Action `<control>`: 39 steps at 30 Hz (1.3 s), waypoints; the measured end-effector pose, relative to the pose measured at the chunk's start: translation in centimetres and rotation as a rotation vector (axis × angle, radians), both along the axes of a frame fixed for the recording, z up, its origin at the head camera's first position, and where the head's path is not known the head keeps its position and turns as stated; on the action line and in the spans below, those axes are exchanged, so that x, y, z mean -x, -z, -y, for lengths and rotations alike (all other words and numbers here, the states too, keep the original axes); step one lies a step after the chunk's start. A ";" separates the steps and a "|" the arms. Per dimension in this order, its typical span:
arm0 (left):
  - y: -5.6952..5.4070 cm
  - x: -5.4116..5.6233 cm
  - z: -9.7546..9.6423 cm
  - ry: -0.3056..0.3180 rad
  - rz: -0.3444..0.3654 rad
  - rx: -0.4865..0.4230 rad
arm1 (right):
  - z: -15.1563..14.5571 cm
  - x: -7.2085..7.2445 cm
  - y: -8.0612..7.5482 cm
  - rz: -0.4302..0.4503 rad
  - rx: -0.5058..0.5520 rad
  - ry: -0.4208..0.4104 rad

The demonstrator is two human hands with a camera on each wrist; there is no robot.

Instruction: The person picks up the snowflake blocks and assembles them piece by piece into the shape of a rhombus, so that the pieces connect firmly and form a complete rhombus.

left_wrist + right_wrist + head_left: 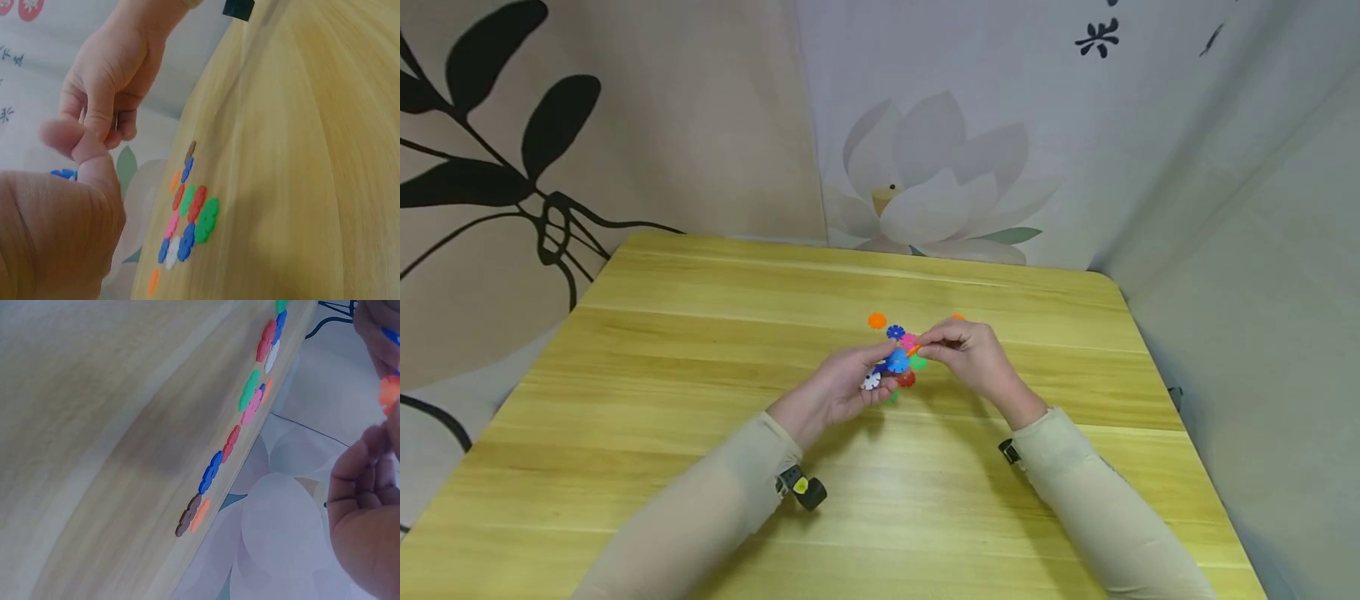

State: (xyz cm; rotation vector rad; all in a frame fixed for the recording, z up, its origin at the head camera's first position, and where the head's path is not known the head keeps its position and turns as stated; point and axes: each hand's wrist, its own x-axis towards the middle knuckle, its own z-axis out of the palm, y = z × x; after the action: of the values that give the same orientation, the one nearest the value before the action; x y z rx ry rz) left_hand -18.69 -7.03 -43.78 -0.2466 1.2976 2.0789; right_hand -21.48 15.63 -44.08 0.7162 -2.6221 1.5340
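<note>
Fingers of my left hand [842, 383] hold a bright blue notched plastic disc [897, 361] above the table. My right hand [973, 354] pinches an orange notched disc [913, 351] between thumb and forefinger, right up against the blue one. Whether the two discs are joined, I cannot tell. A white disc [871, 381] shows by the left fingers; I cannot tell if it is held or lies below. In the left wrist view the left thumb hides most of the work, leaving a bit of blue disc [62, 173]. The right wrist view catches the orange disc [389, 394] at its edge.
Loose notched discs lie under and beyond the hands: orange [877, 321], dark blue [896, 332], pink [172, 225], green [207, 220], red [230, 444] and brown [188, 515]. The wooden table [700, 333] meets a printed curtain [955, 167] at the back.
</note>
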 end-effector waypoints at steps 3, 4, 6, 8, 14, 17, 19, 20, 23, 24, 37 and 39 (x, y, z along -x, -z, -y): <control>0.2 -0.1 0.2 0.027 0.023 -0.028 | 0.1 0.0 0.0 0.013 -0.014 -0.009; 0.3 -0.1 0.2 0.034 0.029 -0.044 | 0.1 0.0 0.0 0.020 -0.016 -0.010; 0.4 -0.2 0.3 0.046 0.034 -0.069 | 0.2 0.0 -0.1 0.043 -0.024 -0.014; 0.5 -0.2 0.4 0.056 0.036 -0.088 | 0.2 0.1 -0.1 0.068 -0.033 -0.024; 0.5 -0.3 0.4 0.077 0.039 -0.099 | 0.4 0.3 -0.1 0.115 -0.057 -0.023; 0.5 -0.3 0.3 0.073 0.035 -0.086 | 0.6 0.2 0.1 0.119 -0.042 0.000; 0.6 -0.3 0.2 0.067 0.031 -0.077 | 0.8 0.1 0.3 0.116 -0.025 0.017; 0.6 -0.3 0.2 0.067 0.025 -0.074 | 0.9 0.0 0.4 0.113 -0.015 0.024; 0.7 -0.2 0.1 0.067 0.009 -0.067 | 1.2 -0.1 0.7 0.108 0.015 0.048; 0.8 -0.1 0.1 0.070 0.002 -0.066 | 1.3 -0.2 0.8 0.109 0.025 0.053; 0.7 -0.3 0.2 0.076 -0.050 -0.022 | 1.5 -0.7 1.5 -0.081 0.073 0.023; 0.8 -0.3 0.2 0.080 -0.057 -0.020 | 1.6 -0.8 1.5 -0.170 0.043 0.004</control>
State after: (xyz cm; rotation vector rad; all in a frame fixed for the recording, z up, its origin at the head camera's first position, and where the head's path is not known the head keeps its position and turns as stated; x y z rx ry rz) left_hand -18.44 -7.19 -44.57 -0.1263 1.2986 2.0435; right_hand -20.68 14.06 -45.54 0.7990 -2.4593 1.4533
